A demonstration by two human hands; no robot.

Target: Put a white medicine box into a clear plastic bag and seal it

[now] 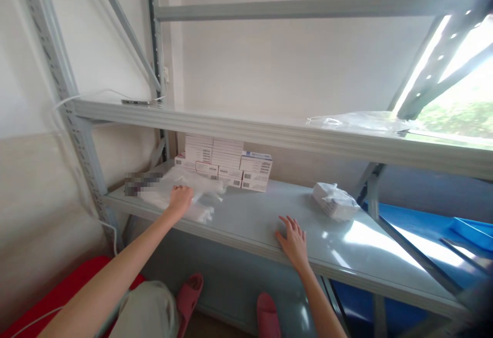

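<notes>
My left hand is closed over a stack of clear plastic bags on the lower grey shelf. Its fingers curl down into the plastic, and their tips are hidden from me. To the right, my right hand is at the shelf's front part with its fingers spread and nothing in them. Behind the bags, white boxes with barcode labels are piled against the wall. A white packet wrapped in plastic sits beyond my right hand, apart from it.
An upper shelf crosses above the boxes, with a flat phone-like object and clear plastic on it. Metal posts frame the sides. Blue trays stand at right. Something red is at lower left.
</notes>
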